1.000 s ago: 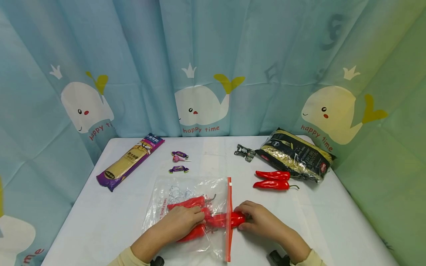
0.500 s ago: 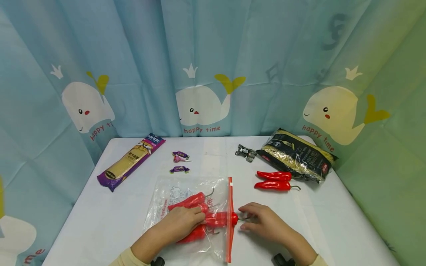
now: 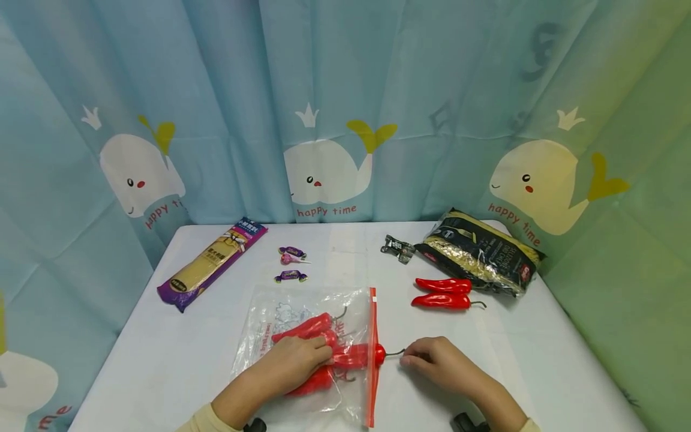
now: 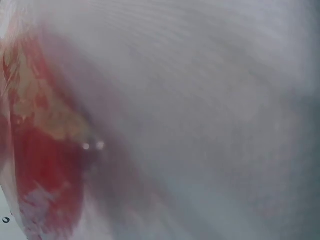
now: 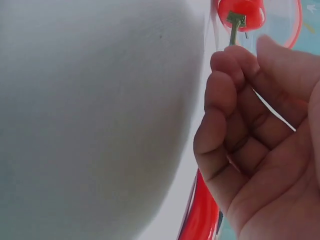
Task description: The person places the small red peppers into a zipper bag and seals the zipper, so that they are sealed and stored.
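Observation:
A clear zip bag (image 3: 259, 306) with a red-orange zip edge lies flat, holding several red chili peppers (image 3: 308, 327). My left hand (image 3: 294, 359) grips the bag from above, its fingertips curled at the inner end of one pepper. That pepper (image 3: 380, 354) passes through the bag's mouth, so its stem end sticks out on the right. At the stem's tip are the bent fingertips of my right hand (image 3: 445, 363). In the right wrist view, the green stem (image 5: 234, 32) meets the fingertips while the thumb stands apart from it. The left wrist view is mostly blurred plastic with red pepper (image 4: 47, 175).
Two more red peppers (image 3: 441, 301) lie at the right, beside a black-and-gold pasta bag (image 3: 480, 252) and a small black-wrapped sweet (image 3: 398, 248). Behind the zip bag are purple-wrapped candies (image 3: 290, 275) and a lollipop (image 3: 287, 258). A purple noodle packet (image 3: 213, 261) lies at left.
My right hand has let go of the pepper's stem end and drawn back to the right, to the stem's tip. The pepper sits slightly deeper in the bag. My left hand stays in place.

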The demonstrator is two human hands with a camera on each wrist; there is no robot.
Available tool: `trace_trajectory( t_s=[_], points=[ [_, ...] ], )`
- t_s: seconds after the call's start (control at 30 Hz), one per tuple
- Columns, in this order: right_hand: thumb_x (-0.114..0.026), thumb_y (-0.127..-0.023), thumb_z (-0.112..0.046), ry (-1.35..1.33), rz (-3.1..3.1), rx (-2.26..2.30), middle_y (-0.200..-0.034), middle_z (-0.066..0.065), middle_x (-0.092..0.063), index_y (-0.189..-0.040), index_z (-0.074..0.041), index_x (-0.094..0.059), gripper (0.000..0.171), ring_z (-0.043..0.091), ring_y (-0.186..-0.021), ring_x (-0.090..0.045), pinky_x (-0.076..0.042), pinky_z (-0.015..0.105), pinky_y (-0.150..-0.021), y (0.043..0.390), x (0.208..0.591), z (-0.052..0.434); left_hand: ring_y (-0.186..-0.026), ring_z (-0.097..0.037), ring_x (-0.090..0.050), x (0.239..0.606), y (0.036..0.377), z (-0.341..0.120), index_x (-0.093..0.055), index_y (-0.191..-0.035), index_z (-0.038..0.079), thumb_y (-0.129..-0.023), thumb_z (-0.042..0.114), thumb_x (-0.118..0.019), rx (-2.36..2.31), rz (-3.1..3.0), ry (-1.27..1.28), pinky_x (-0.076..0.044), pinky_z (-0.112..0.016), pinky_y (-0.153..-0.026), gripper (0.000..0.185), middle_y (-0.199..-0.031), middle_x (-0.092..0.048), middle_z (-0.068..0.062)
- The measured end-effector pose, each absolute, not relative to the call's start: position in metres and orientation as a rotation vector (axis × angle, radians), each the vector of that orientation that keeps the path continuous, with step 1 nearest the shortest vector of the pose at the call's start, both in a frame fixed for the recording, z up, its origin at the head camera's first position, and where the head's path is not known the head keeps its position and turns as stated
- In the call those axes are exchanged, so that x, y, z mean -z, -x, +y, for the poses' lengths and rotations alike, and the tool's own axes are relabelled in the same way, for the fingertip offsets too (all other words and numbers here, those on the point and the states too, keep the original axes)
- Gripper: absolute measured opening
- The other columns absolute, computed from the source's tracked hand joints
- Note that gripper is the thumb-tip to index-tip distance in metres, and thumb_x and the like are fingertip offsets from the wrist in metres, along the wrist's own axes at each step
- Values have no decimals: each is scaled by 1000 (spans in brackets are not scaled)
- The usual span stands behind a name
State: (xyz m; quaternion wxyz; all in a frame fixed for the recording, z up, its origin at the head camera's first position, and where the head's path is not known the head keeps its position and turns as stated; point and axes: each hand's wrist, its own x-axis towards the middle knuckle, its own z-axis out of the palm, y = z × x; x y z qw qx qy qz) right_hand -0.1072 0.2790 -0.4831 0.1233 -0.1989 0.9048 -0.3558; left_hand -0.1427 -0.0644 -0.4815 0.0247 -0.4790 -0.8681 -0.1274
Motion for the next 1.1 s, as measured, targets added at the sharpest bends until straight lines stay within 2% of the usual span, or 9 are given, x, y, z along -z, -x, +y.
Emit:
trace_trajectory(
  t_s=[0.17, 0.37, 0.8, 1.1],
  points=[
    [-63, -100, -29, 561, 2673, 996, -81, -12, -65, -92, -16, -73, 18, 1, -69, -52, -45, 26, -62, 111, 482, 280, -62, -3, -42, 482, 142, -63, -60, -88, 25, -97, 27, -67, 405, -2686, 1494, -35, -16, -58, 12, -84, -53, 12],
    [-62, -101, -26, 595, 2650, 997, -87, -11, -67, -96, -14, -73, 17, 1, -75, -54, -49, 29, -68, 117, 483, 277, -64, -2, -43, 483, 142, -63, -61, -89, 26, -96, 29, -69, 382, -2712, 1485, -37, -16, -59, 11, -84, -54, 14],
    [-62, -101, -22, 703, 2617, 1045, -76, -16, -57, -90, -19, -70, 14, 0, -68, -50, -45, 24, -63, 126, 494, 231, -60, -1, -43, 485, 142, -64, -59, -87, 29, -96, 31, -68, 390, -2726, 1466, -38, -16, -59, 13, -85, -57, 15],
    [-62, -101, -21, 761, 2573, 1120, -80, -16, -60, -95, -19, -72, 12, -1, -70, -52, -47, 23, -64, 128, 496, 222, -60, -2, -47, 484, 143, -64, -59, -86, 29, -94, 31, -71, 344, -2658, 1442, -39, -17, -58, 14, -85, -61, 14]
  ],
)
